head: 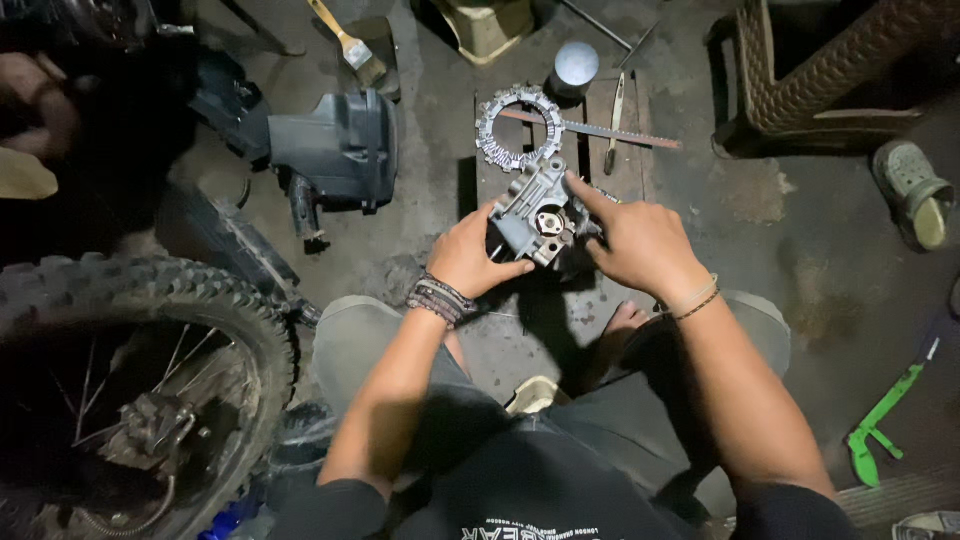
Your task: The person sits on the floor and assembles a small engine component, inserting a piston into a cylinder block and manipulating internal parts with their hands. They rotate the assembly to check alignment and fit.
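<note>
Head view: we find a grey cast metal engine part [537, 212] resting on a wooden board [625, 165] laid on the concrete floor [820, 250], near the board's front-left corner. The left hand [468, 255] grips the part's near-left side, fingers curled about it, thumb along its lower edge. The right hand [645, 245] sits at the part's right side; its index finger is stretched out and touches the part's upper right edge, the other fingers folded loosely (whether they bear on the casting we cannot tell). The part's long axis runs from near-right to far-left, away from the person, and it lies between the two hands, both touching it. Just beyond it, toward the board's far edge, lie a toothed ring [520, 126], a hacksaw blade [600, 132] and a slim tool [615, 122]. A motorcycle wheel [140, 380] stands at the left. The part's underside and right face are hidden by the hands and shadow; the small fittings are too dim to make out
</note>
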